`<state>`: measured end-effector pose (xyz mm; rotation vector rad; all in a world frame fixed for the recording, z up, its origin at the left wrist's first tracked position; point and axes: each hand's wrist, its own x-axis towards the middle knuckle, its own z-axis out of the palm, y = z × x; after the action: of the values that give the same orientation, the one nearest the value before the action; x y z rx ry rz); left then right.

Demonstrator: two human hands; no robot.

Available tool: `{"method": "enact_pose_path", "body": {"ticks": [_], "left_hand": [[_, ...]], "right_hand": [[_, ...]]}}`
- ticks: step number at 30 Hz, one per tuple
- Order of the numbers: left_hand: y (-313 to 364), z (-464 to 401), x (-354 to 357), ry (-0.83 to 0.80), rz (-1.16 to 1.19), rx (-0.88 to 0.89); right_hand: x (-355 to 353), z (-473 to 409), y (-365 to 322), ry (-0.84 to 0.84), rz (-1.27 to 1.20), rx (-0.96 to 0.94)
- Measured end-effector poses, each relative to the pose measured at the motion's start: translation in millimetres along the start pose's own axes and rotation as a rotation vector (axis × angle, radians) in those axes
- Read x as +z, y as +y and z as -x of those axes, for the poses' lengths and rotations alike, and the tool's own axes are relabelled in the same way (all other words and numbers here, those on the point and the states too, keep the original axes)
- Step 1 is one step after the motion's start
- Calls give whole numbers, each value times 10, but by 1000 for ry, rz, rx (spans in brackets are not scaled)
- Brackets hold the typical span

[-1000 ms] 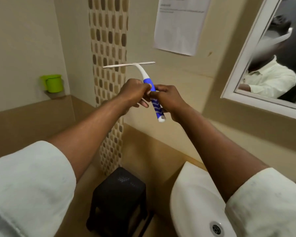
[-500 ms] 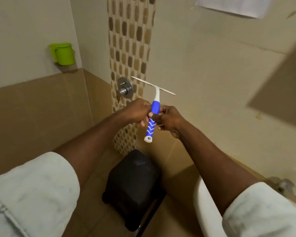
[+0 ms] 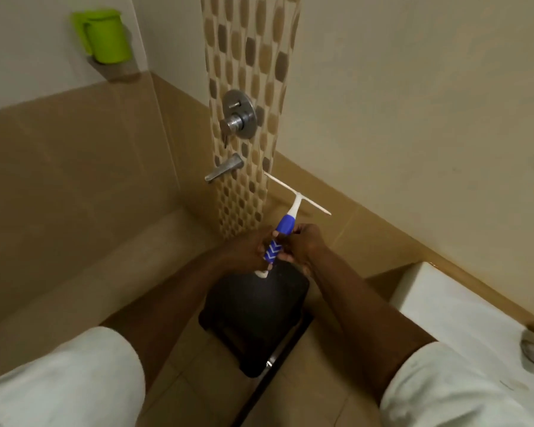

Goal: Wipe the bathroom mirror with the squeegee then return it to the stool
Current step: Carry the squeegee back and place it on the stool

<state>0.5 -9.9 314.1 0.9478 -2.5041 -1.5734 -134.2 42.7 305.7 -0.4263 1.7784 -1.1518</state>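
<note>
Blue-handled squeegee held over the stool

Blue and white squeegee [image 3: 282,229] gripped by both hands, just above the far edge of the black stool [image 3: 253,318] and not touching it. Left hand [image 3: 247,251] curled round the lower, chevron-patterned part of the handle; right hand [image 3: 302,245] pinching the handle from the other side, fingers bent. Handle tilted, white end cap lowest and nearest the stool's top, thin white blade highest, slanting up and away from the stool toward the tiled wall. Both forearms bare, reaching in over the stool from pale short sleeves [image 3: 59,380].

Beyond the stool, on a strip of pebble-pattern tile [image 3: 247,57], a round metal shower valve [image 3: 238,118] with a metal spout [image 3: 224,171] below it. Up and left of the stool, a green mug [image 3: 105,35] on a small corner ledge. Right of the stool, the white rim of a washbasin [image 3: 444,303], close beside it. Under the stool, brown floor tiles with a dark drain channel running past its near right corner.
</note>
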Motion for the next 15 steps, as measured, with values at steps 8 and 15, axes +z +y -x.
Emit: {"method": "enact_pose_path", "body": {"ticks": [8, 15], "left_hand": [[-888, -134, 701, 154, -262, -124], [-1522, -251, 1282, 33, -378, -198]], "right_hand": [[192, -651, 1017, -20, -56, 231], [379, -1207, 1834, 45, 41, 381]]}}
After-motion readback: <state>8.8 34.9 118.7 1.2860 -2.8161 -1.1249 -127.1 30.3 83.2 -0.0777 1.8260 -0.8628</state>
